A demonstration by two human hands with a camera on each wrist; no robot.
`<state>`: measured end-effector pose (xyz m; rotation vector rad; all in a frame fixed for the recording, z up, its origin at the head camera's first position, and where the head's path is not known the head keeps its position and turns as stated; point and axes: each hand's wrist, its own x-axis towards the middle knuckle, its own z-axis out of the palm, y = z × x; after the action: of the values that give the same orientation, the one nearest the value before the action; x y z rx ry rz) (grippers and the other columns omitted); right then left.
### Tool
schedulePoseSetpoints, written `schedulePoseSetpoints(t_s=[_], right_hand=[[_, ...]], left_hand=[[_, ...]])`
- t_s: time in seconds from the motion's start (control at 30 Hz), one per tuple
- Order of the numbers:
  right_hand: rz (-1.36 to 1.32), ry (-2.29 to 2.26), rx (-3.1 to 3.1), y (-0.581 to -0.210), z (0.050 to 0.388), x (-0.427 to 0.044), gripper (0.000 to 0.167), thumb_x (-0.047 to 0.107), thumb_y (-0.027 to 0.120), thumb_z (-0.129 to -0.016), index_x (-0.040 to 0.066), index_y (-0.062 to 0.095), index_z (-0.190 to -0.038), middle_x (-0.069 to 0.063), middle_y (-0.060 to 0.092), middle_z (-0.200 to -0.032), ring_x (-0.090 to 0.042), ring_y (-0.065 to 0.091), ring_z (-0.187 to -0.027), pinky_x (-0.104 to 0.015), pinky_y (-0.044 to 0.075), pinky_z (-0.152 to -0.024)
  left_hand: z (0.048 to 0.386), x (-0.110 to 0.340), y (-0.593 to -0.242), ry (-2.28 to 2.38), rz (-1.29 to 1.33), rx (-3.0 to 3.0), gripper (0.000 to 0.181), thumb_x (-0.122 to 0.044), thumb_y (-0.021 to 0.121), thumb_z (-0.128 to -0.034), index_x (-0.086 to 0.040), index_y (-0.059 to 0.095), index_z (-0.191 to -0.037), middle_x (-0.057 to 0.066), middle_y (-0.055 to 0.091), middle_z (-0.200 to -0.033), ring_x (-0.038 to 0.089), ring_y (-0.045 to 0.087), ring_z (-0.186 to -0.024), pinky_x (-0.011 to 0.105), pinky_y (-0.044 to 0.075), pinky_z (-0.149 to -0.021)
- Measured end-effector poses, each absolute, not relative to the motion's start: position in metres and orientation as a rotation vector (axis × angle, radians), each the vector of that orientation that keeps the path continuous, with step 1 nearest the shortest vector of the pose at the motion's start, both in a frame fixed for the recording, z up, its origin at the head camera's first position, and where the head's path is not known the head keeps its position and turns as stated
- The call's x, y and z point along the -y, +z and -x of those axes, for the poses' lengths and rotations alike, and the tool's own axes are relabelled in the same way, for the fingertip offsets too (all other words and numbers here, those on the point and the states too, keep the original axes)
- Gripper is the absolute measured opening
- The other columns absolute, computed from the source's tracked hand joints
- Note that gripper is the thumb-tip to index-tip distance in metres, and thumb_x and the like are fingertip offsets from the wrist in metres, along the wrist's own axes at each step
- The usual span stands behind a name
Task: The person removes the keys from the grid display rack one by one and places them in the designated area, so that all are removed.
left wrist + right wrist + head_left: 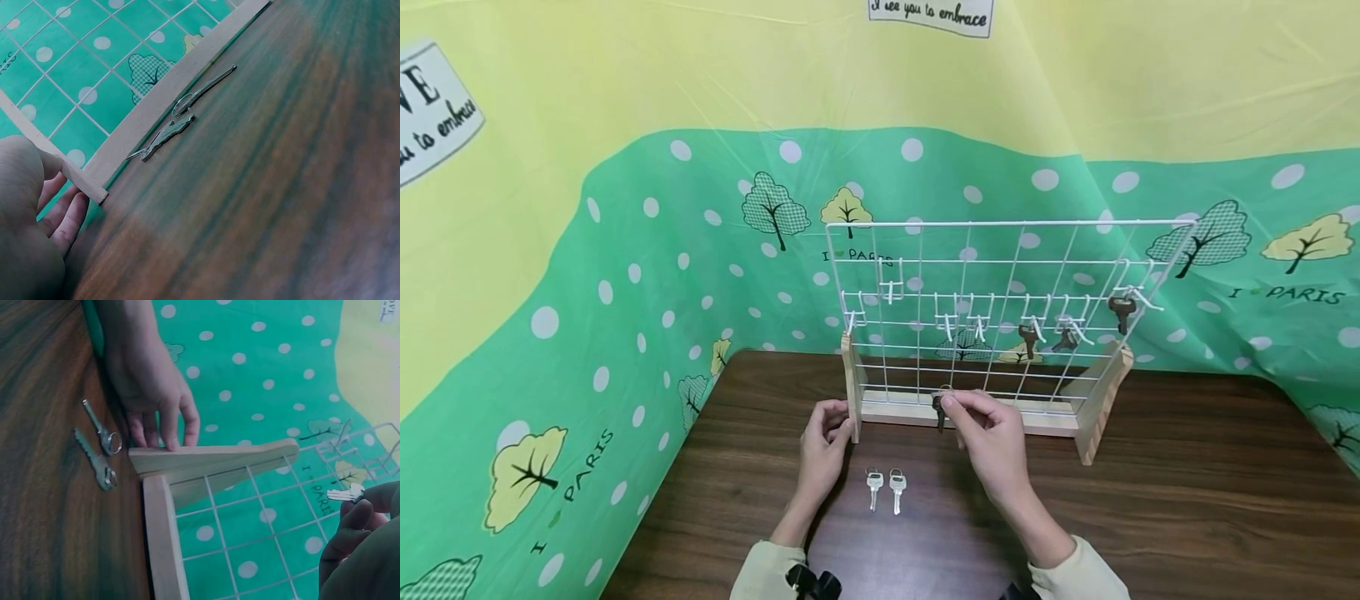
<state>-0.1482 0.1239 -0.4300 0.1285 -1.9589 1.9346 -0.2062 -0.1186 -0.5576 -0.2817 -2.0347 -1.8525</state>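
Observation:
My right hand (992, 437) pinches a small key (938, 410) with a ring between thumb and fingers, in front of the lower part of a white wire grid rack (967, 348). In the right wrist view this key (342, 493) shows beside the fingertips. My left hand (825, 446) touches the outer face of the rack's left wooden side panel (853, 392), and its fingers (167, 428) rest loosely there. On the table between the hands lie two silver keys, the left key (874, 490) and the right key (897, 492), each with a ring.
White hooks (976, 323) hang on the grid at several spots. Dark keys hang towards the right: one key (1028, 340), another key (1065, 336) and a higher key (1122, 310). A wooden base bar (895, 408) joins the side panels. Patterned cloth (647, 275) surrounds the brown table (1225, 467).

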Motion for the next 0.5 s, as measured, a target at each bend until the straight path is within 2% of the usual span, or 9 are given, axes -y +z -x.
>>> schedulePoseSetpoints(t_s=[0.1, 0.2, 0.33, 0.5], right_hand=[[-0.117, 1.932, 1.986, -0.434, 0.147, -0.126, 0.010, -0.006, 0.074, -0.101, -0.009, 0.083, -0.104, -0.001, 0.060, -0.066, -0.007, 0.047, -0.051, -0.020, 0.040, -0.048], [-0.114, 1.917, 2.012, -0.439, 0.145, -0.128, 0.009, -0.004, 0.076, -0.100, -0.007, 0.084, -0.104, -0.001, 0.066, -0.069, -0.006, 0.047, -0.052, -0.020, 0.040, -0.048], [-0.135, 1.889, 2.033, -0.448, 0.143, -0.130, 0.008, -0.003, 0.080, -0.098, -0.003, 0.086, -0.103, -0.005, 0.080, -0.086, -0.004, 0.047, -0.055, -0.019, 0.038, -0.049], [-0.152, 1.888, 2.070, -0.460, 0.141, -0.131, 0.008, -0.003, 0.082, -0.096, -0.001, 0.086, -0.103, -0.012, 0.083, -0.094, -0.001, 0.045, -0.058, -0.019, 0.035, -0.049]], left_hand=[[0.203, 0.117, -0.550, -1.878, 0.214, 2.075, 0.021, 0.005, 0.072, -0.1034, 0.004, 0.065, -0.123, 0.023, 0.074, -0.123, 0.019, 0.073, -0.112, 0.022, 0.058, -0.089], [0.203, 0.116, -0.548, -1.890, 0.178, 2.095, 0.021, 0.006, 0.071, -0.1035, 0.005, 0.065, -0.123, 0.023, 0.074, -0.124, 0.023, 0.072, -0.114, 0.023, 0.058, -0.090], [0.203, 0.116, -0.547, -1.923, 0.153, 2.095, 0.021, 0.006, 0.072, -0.1034, 0.004, 0.065, -0.123, 0.022, 0.074, -0.125, 0.023, 0.071, -0.115, 0.022, 0.057, -0.091], [0.203, 0.116, -0.548, -1.915, 0.172, 2.084, 0.020, 0.005, 0.072, -0.1038, 0.004, 0.065, -0.123, 0.022, 0.074, -0.124, 0.023, 0.072, -0.113, 0.022, 0.057, -0.090]])
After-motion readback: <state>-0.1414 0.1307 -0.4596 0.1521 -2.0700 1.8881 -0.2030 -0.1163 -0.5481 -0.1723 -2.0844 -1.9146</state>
